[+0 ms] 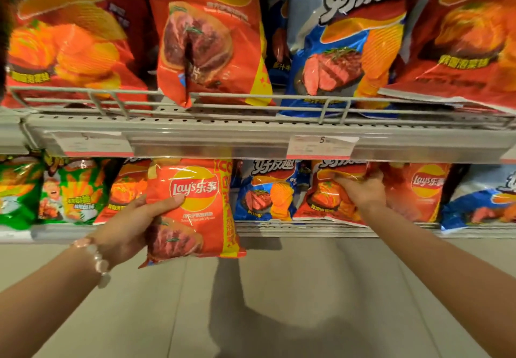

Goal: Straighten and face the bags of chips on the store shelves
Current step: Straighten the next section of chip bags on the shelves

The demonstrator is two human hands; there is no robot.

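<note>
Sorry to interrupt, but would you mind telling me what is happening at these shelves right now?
A person is tidying chip bags on store shelves. The left hand holds a red Lay's bag out in front of the lower shelf. The right hand reaches into that shelf and grips a red bag standing beside a blue bag.

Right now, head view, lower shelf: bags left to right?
Green bag → green cartoon bag → Lay's bag held by left hand → blue steak bag → red bag gripped by right hand → red Lay's bag → blue bag.
</note>
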